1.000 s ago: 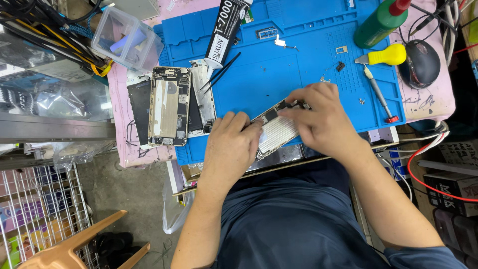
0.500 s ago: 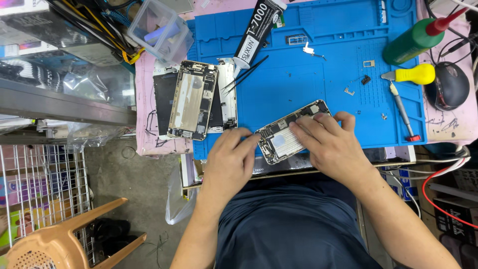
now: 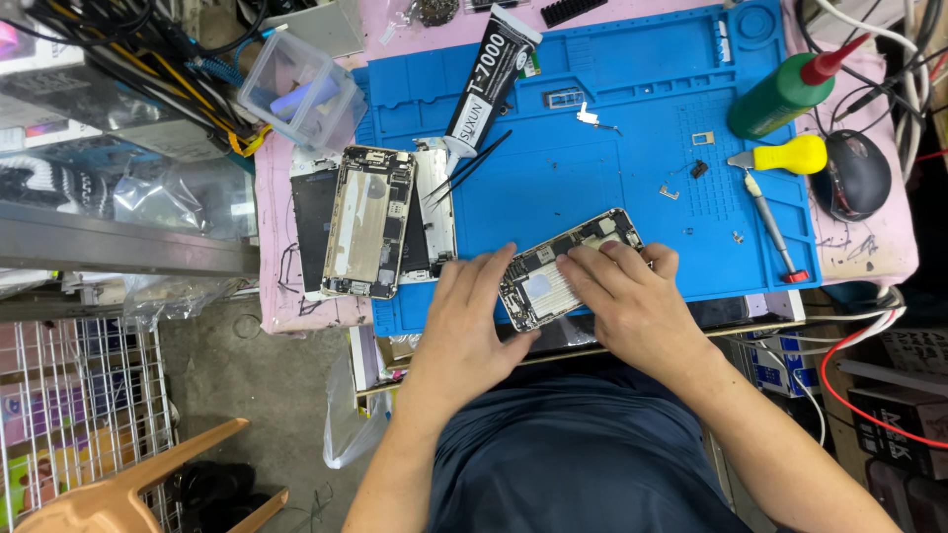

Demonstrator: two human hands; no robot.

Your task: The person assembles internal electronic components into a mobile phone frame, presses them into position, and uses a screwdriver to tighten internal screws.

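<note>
- Your left hand (image 3: 472, 314) lies flat on the near edge of the blue mat (image 3: 632, 138), fingers loosely spread, its fingertips braced against the near end of the opened phone (image 3: 565, 266) — it looks like a stop, so the phone cannot slide while you work on it.
- Your right hand (image 3: 632, 296) rests over the phone's right side, fingers (image 3: 583, 268) extended and pressing down on the exposed insides; whether they pinch anything small I cannot tell.
- The phone sits tilted between your two hands, open side up, close to your body, where both wrists can rest on the table edge.
- Left of your left hand lies a second opened phone (image 3: 367, 219) on top of loose screens, parked off the working patch.
- Beyond your fingertips lie the black tweezers (image 3: 466, 168) and a black glue tube (image 3: 491, 74), within a short reach.
- Past your right hand sit the yellow-handled screwdriver (image 3: 775, 188) and the green bottle (image 3: 790, 91) — set aside but handy.
</note>
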